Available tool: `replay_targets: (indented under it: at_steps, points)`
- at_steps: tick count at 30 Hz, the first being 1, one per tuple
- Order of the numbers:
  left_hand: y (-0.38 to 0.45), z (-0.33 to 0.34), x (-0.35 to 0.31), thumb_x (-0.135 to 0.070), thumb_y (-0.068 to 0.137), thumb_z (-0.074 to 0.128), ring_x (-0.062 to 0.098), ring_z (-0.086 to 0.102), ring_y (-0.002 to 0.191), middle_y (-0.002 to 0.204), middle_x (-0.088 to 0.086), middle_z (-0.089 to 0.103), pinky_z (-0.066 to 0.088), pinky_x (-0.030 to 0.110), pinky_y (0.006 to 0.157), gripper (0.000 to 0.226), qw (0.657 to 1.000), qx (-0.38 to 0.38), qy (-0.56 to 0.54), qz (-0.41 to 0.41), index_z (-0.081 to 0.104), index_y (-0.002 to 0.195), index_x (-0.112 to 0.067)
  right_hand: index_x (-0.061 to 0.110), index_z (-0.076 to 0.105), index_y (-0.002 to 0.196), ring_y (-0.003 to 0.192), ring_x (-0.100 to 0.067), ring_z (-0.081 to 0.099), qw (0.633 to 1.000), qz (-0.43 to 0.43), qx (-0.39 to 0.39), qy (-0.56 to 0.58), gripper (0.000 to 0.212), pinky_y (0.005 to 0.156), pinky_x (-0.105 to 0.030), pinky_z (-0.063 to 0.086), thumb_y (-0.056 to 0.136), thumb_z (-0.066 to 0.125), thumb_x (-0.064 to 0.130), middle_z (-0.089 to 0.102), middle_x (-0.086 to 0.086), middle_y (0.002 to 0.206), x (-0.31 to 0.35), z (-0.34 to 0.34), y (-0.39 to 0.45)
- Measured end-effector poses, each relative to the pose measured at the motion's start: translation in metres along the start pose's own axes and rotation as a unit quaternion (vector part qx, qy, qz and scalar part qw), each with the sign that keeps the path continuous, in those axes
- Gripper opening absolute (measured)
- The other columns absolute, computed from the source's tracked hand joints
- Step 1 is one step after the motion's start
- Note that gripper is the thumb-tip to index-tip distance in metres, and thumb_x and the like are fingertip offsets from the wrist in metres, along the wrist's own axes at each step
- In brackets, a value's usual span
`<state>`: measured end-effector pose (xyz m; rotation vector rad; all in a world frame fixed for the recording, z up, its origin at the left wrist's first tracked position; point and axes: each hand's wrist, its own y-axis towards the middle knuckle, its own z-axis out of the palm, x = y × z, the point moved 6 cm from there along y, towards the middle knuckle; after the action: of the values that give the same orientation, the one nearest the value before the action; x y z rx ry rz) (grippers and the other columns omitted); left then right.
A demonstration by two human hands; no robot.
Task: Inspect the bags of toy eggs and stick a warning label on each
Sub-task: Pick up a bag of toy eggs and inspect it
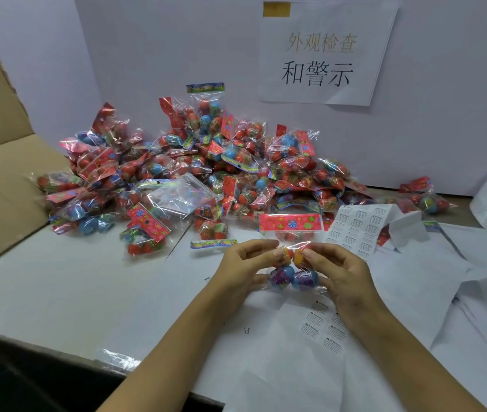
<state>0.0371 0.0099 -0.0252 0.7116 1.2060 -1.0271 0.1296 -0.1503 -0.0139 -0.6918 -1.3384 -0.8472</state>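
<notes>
A: What room do I have along the near edge?

B: From my seat, the table (58, 292) edge runs across the lower left of the frame with bare white surface above it; loose white sheets (414, 292) cover the lower right.

A: And the bag?

B: I see the bag of toy eggs (291, 270) held just above the table at lower centre; the left hand (242, 270) pinches its left side, fingers curled round it; the right hand (337, 273) pinches the right side, thumb on an orange egg; the red flowered header points away from me.

A: What lies around?

B: A warning-label sheet (325, 325) lies under the right wrist; another label sheet (358, 227) sits just beyond the fingers; the pile of bags (194, 173) crowds mid-frame; a cardboard box flap (1, 162) stands at the left; a paper sign (325, 52) hangs on the wall, upper right.
</notes>
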Motion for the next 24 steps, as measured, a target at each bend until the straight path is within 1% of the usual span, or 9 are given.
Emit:
replay_targets:
  at_steps: [4,10,13,15,17,19,21,23,24]
  points:
    - [0.001,-0.001,0.001,-0.026,0.080,0.085,0.029,0.074,0.107,0.108,0.011,0.077,0.061,0.047,0.087,0.035,1.000,0.003,0.001,-0.001,0.076,0.111,-0.012,0.027,0.079,0.095,0.096,-0.023,0.075,1.000,-0.008,0.002,-0.003,0.039,0.083,-0.046,0.062,0.062,0.083,0.047,0.077,-0.004,0.100,0.001,0.000,0.000]
    - [-0.001,0.001,-0.002,-0.029,0.075,0.085,0.029,0.074,0.105,0.106,0.012,0.077,0.061,0.051,0.090,0.036,1.000,0.002,0.007,0.004,0.076,0.107,-0.012,0.028,0.078,0.094,0.096,-0.020,0.074,1.000,-0.010,-0.007,-0.013,0.037,0.084,-0.046,0.062,0.063,0.083,0.046,0.078,-0.001,0.098,0.000,0.001,0.000]
    - [-0.004,0.000,-0.005,-0.027,0.076,0.086,0.023,0.076,0.098,0.104,0.011,0.078,0.062,0.037,0.076,0.029,1.000,-0.003,0.003,0.014,0.078,0.101,-0.015,0.027,0.070,0.098,0.090,-0.014,0.070,0.991,-0.049,-0.080,-0.094,0.041,0.080,-0.033,0.059,0.066,0.086,0.046,0.071,0.002,0.094,0.000,-0.009,0.000]
    - [-0.005,0.002,-0.006,-0.024,0.077,0.086,0.022,0.075,0.092,0.101,0.012,0.077,0.060,0.032,0.070,0.025,1.000,0.004,-0.011,0.016,0.079,0.099,-0.013,0.026,0.063,0.095,0.079,-0.012,0.060,0.976,-0.093,-0.126,-0.149,0.035,0.071,-0.020,0.052,0.072,0.088,0.035,0.061,0.003,0.084,0.004,-0.015,-0.002]
    - [-0.006,0.006,-0.005,-0.026,0.077,0.085,0.024,0.074,0.094,0.100,0.013,0.076,0.061,0.036,0.073,0.027,0.999,0.029,-0.024,0.014,0.080,0.100,-0.012,0.024,0.065,0.087,0.072,-0.012,0.059,0.974,-0.119,-0.111,-0.155,0.021,0.065,-0.017,0.049,0.079,0.085,0.024,0.062,0.004,0.076,0.007,-0.014,-0.002]
    - [-0.008,0.011,-0.006,-0.030,0.077,0.084,0.028,0.073,0.100,0.107,0.016,0.076,0.061,0.039,0.075,0.035,0.998,0.055,-0.031,0.010,0.079,0.106,-0.011,0.025,0.071,0.084,0.074,-0.011,0.066,0.980,-0.116,-0.068,-0.146,0.008,0.069,-0.029,0.056,0.087,0.078,0.020,0.072,0.005,0.076,0.007,-0.006,-0.003]
    - [-0.009,0.012,-0.009,-0.031,0.078,0.083,0.030,0.072,0.107,0.115,0.020,0.074,0.061,0.040,0.080,0.041,0.996,0.068,-0.049,0.016,0.077,0.111,-0.008,0.027,0.076,0.083,0.079,-0.014,0.072,0.986,-0.106,-0.045,-0.117,0.008,0.076,-0.041,0.061,0.090,0.073,0.025,0.076,0.003,0.081,0.008,0.000,-0.005]
    - [-0.009,0.011,-0.014,-0.031,0.078,0.077,0.031,0.069,0.117,0.122,0.021,0.072,0.060,0.041,0.088,0.046,0.994,0.074,-0.071,0.033,0.075,0.114,-0.002,0.032,0.079,0.088,0.089,-0.016,0.073,0.991,-0.103,-0.017,-0.084,0.008,0.080,-0.038,0.061,0.083,0.075,0.037,0.078,0.003,0.089,0.011,0.003,-0.007]
    - [-0.009,0.011,-0.017,-0.031,0.077,0.075,0.032,0.066,0.121,0.126,0.021,0.070,0.059,0.042,0.091,0.050,0.992,0.079,-0.085,0.041,0.074,0.115,0.001,0.033,0.079,0.093,0.096,-0.013,0.073,0.991,-0.106,0.003,-0.084,0.018,0.080,-0.032,0.060,0.077,0.078,0.040,0.078,0.004,0.095,0.012,0.006,-0.008]
